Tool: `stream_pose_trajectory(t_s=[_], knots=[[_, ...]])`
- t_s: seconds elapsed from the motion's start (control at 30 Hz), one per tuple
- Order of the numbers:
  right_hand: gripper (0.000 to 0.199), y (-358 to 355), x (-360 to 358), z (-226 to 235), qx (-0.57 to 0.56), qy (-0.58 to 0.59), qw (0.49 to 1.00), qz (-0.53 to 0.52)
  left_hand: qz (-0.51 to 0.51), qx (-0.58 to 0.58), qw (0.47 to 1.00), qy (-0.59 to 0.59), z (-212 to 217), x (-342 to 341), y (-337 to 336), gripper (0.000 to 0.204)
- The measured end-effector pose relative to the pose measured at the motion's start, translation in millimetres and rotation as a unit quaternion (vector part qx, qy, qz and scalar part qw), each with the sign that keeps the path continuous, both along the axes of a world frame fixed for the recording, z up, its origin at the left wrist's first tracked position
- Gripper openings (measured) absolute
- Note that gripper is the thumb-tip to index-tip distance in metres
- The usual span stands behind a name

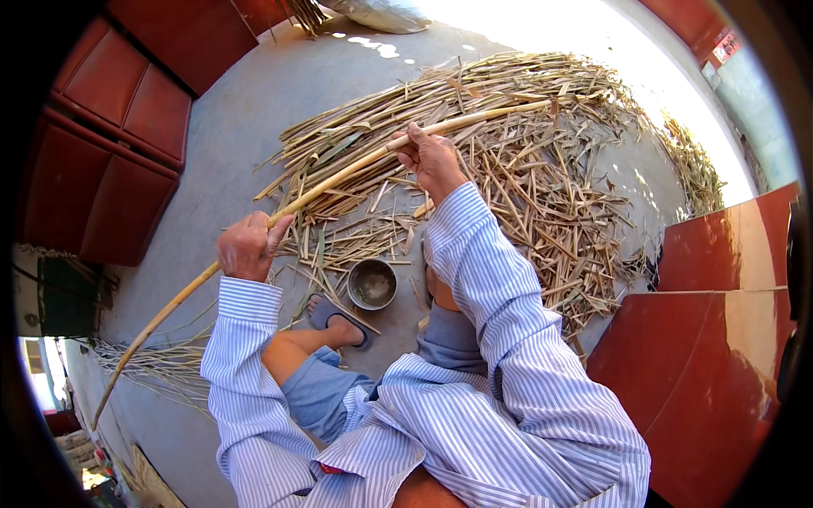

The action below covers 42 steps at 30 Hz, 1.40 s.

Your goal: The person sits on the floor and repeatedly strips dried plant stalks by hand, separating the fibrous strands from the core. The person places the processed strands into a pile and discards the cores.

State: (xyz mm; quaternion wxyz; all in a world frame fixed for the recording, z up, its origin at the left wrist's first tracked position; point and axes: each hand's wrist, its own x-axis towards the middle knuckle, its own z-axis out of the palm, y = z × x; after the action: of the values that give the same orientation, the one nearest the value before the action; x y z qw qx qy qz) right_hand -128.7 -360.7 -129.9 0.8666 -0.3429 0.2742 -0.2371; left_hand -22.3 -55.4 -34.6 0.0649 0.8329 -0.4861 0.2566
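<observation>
Seated, we span a long cane (339, 179): left hand (247, 246) and right hand (432, 157) fingers curl closed around it, steadying it above the floor's stalk litter (542, 186).

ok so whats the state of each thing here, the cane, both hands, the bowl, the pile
long cane: lifted off the floor, held slantwise by both hands
left hand: closed around the cane's lower part
right hand: closed around the cane further up
metal bowl: upright on the floor, contents unclear
pile of cut stalks and strips: scattered loose across the floor
sandal: on the foot
</observation>
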Motion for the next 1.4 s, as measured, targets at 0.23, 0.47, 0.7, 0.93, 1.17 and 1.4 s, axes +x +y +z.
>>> stream_pose_trajectory(t_s=[0.23, 0.47, 0.7, 0.93, 1.17, 1.4], knots=[[0.019, 1.0, 1.5, 2.7, 0.055, 0.018, 0.994, -0.09, -0.03, 0.008, 0.998, -0.057, 4.1, -4.1, 2.0, 0.043], [0.029, -47.9, -16.7, -26.9, 0.154, -0.107, 0.966, -0.176, 0.052, 0.055, 0.997, -0.027, 23.5, 36.3, 108.7, 0.046], [0.02, -1.1, -7.0, 8.5, 0.032, -0.031, 0.995, 0.087, -0.056, -0.025, 0.998, 0.007, -0.1, 9.5, 18.2, 0.033], [0.033, -20.5, -18.8, 7.4, 0.019, -0.082, 0.996, 0.031, 0.05, -0.001, 0.983, 0.177, -0.7, 12.3, 36.6, 0.048], [0.029, -20.8, -22.4, 9.9, -0.043, -0.097, 0.994, 0.009, 0.12, -0.007, 0.955, 0.271, 6.2, 30.3, 98.9, 0.046], [0.03, -24.4, -16.5, -6.4, -0.007, -0.03, 0.999, -0.03, 0.045, -0.047, 0.997, -0.05, 37.7, -5.4, 84.9, 0.038]])
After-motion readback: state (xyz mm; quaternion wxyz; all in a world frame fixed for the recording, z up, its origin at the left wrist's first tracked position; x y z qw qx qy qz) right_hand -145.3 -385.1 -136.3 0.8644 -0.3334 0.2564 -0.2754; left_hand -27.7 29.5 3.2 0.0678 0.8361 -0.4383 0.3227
